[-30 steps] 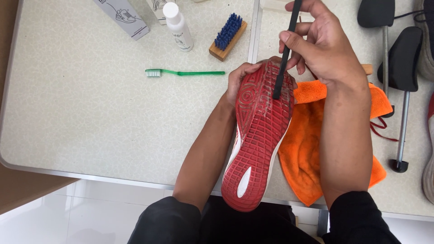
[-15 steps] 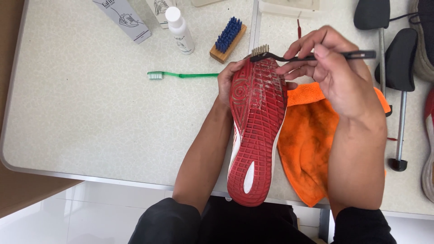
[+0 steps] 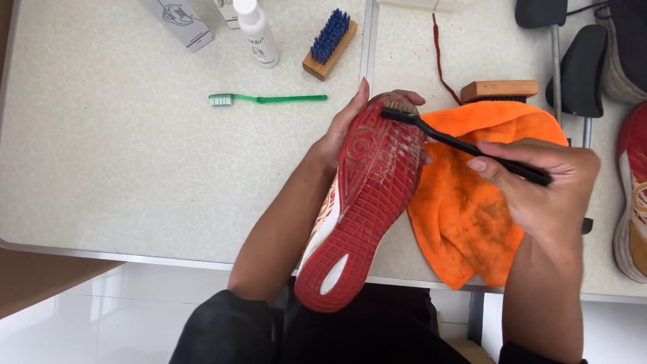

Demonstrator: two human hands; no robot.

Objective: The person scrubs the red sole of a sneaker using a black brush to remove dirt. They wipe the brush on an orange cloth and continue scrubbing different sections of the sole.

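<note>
A sports shoe [image 3: 360, 202] with a red ribbed sole faces up over the table's front edge, its toe pointing away from me. My left hand [image 3: 344, 125] grips the toe end from the left side. My right hand [image 3: 539, 189] holds a thin black brush [image 3: 465, 145] by its handle. The brush's bristle head rests on the scuffed toe part of the sole. A stained orange cloth [image 3: 472, 209] lies on the table under my right hand.
A green toothbrush [image 3: 266, 100] lies on the speckled table [image 3: 135, 168]. Behind it stand a white bottle [image 3: 255, 30], a grey box [image 3: 178, 20] and a blue-bristled wooden brush [image 3: 329, 42]. A wooden brush [image 3: 499, 89], black shoe trees [image 3: 579, 64] and another shoe [image 3: 633, 195] sit to the right.
My right hand has swung the black brush from upright to level and moved right and down. The brush head now lies on the sole's toe end.
</note>
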